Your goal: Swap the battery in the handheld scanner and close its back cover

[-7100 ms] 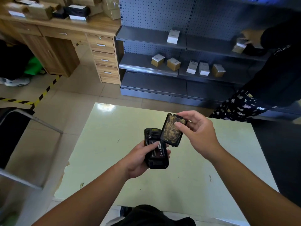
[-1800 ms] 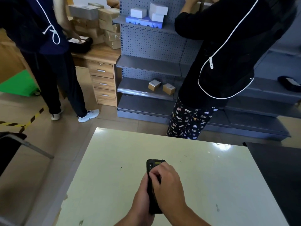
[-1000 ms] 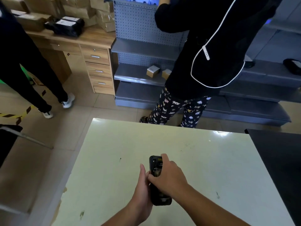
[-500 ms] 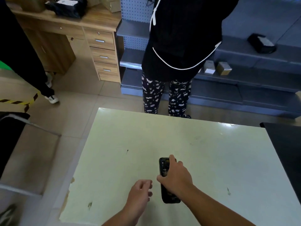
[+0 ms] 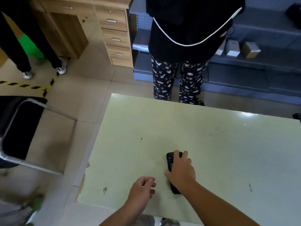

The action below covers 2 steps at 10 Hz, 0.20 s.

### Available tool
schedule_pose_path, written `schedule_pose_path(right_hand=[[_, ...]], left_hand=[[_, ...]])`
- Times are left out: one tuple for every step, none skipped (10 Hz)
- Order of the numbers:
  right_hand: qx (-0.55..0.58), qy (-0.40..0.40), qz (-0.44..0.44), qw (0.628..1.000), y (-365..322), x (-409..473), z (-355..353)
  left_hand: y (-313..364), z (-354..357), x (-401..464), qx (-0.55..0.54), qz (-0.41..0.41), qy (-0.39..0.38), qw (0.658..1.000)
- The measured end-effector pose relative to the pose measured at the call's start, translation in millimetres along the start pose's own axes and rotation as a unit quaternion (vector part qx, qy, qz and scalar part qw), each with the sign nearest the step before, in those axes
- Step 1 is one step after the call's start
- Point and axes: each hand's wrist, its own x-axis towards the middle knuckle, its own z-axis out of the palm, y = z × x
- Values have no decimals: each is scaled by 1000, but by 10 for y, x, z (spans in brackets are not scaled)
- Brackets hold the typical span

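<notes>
The black handheld scanner [image 5: 169, 161] lies flat on the pale green table [image 5: 211, 144], near its front edge. My right hand [image 5: 181, 172] rests on top of it, fingers curled over its far end and thumb against its left side, hiding most of the body. My left hand [image 5: 142, 190] hovers to the left of the scanner, clear of it, fingers loosely curled and holding nothing. The back cover and battery cannot be made out under my right hand.
A person in black top and patterned trousers [image 5: 177, 79] stands at the table's far edge before grey shelving [image 5: 260, 62] with small boxes. A wooden drawer unit [image 5: 116, 38] stands far left. A black metal-framed chair [image 5: 17, 128] sits left of the table. Another person's legs [image 5: 26, 54] are far left.
My left hand has let go of the scanner and drawn back to the left. My right hand has set the scanner flat on the table and stays on it.
</notes>
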Motion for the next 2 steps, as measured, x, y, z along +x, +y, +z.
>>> schedule_pose_path(right_hand=[[-6,4,-5,1000,-6,-43,7],[9,-12,-21,1000,67,-32,-14]], left_hand=[[-27,30,11,-1,0,-4,1000],[-60,95,31,-3,0,-13,1000]])
